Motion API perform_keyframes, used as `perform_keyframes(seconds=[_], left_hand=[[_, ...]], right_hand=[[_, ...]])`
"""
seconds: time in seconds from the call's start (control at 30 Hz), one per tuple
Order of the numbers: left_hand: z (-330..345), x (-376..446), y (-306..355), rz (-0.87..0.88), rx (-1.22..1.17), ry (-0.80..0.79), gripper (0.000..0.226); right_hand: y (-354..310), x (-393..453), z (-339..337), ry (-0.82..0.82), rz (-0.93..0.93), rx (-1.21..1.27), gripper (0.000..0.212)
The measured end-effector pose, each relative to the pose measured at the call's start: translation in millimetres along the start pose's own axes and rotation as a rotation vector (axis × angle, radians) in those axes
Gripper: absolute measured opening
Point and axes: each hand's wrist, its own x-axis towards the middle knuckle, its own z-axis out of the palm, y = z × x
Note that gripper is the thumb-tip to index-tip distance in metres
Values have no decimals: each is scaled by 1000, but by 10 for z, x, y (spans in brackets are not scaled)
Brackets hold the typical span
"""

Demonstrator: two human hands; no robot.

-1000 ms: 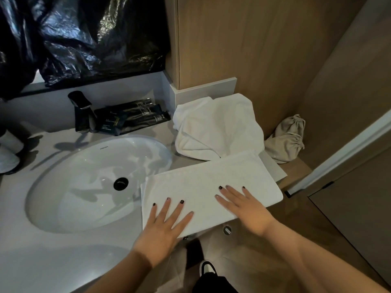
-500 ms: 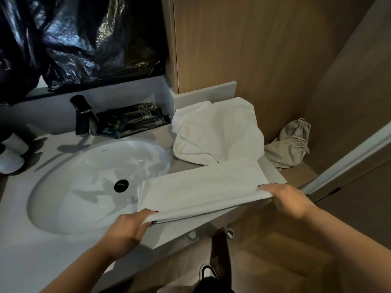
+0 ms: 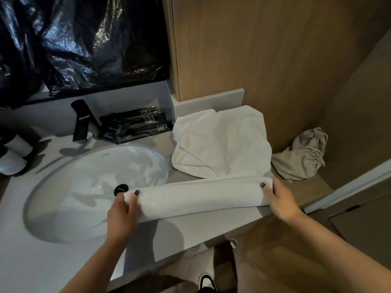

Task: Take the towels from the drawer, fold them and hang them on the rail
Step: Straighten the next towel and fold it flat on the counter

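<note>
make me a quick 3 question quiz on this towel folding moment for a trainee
1. True or false: both hands grip the ends of the folded towel.
2. What lies just behind it on the counter? A) a crumpled white towel B) a soap bar C) a hairdryer
3. Fill in: the beige drawstring bag sits to the ___ of the crumpled towel.

Key:
1. True: the left hand holds the end over the sink, the right hand the other end.
2. A
3. right

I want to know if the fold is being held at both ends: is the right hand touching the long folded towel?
Touching. The head view shows the right hand gripping the folded towel's right end, thumb on top.
</note>
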Motion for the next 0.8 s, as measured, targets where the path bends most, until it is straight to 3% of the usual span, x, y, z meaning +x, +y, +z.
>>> perform_keyframes(seconds=[0.17, 0.37, 0.47, 0.63, 0.8], left_hand=[[37, 28, 57, 42, 139, 51, 35], [113, 131, 103, 84, 388, 35, 38], [116, 133, 109, 67, 509, 53, 46], [149, 156, 75, -31, 563, 47, 50], [152, 368, 40, -80, 554, -106, 46]], right_hand=[[3, 94, 52, 144, -180, -240, 11], [113, 231, 92, 87, -205, -242, 33], [84, 292, 89, 107, -254, -297, 26], [90, 370, 127, 43, -124, -285, 32], [16, 466, 138, -12, 47, -289, 35]])
